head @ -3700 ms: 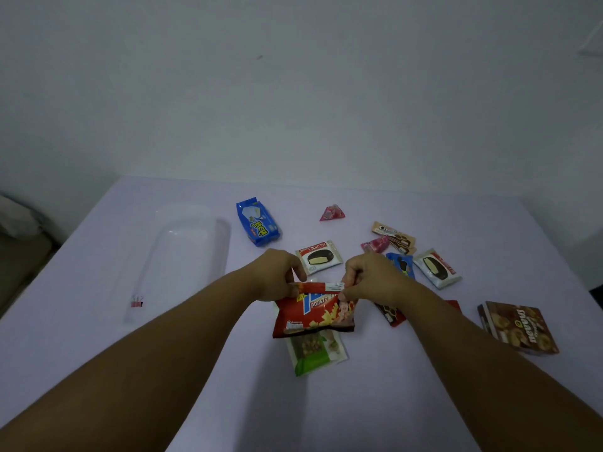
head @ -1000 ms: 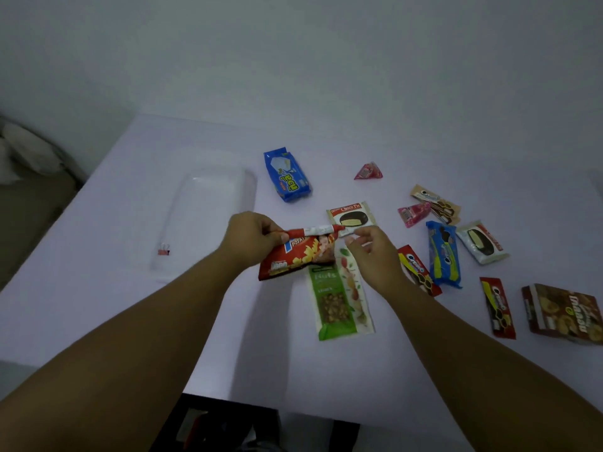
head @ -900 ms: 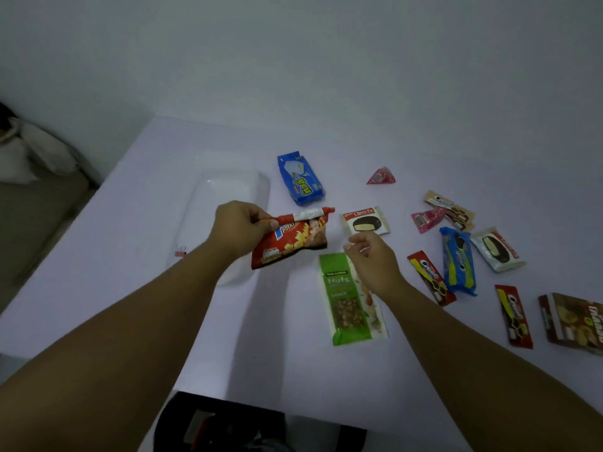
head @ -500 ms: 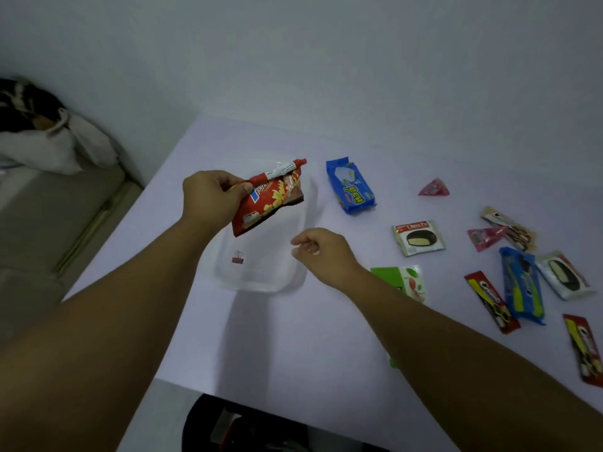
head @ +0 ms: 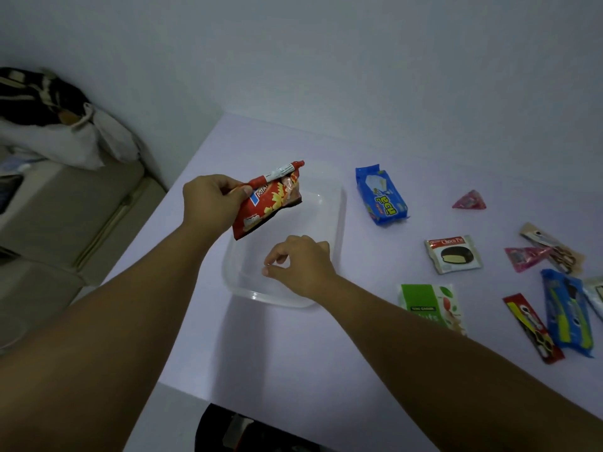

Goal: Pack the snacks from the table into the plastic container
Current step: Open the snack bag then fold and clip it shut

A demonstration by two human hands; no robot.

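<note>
My left hand (head: 208,203) grips a red potato-chip bag (head: 270,207) by its top, which is closed with a red and white clip. The bag hangs tilted over the far left part of the clear plastic container (head: 339,216). My right hand (head: 300,265) is low over the container's near end, thumb and forefinger curled close together in a pinch. The small red clip that lay in the container is not visible. On the table to the right lie a blue wafer pack (head: 380,194), a Choco Pie (head: 453,254) and a green nuts pouch (head: 430,305).
Farther right lie a pink triangular sweet (head: 470,201), a pink candy (head: 525,257), a brown packet (head: 551,247), a red cookie stick (head: 532,327) and a blue cookie pack (head: 566,311). A sofa with bags (head: 49,132) stands left of the table's edge.
My left hand carried the chip bag left from the snack pile to above the container. My right hand let go of the bag and came down into the container's near end.
</note>
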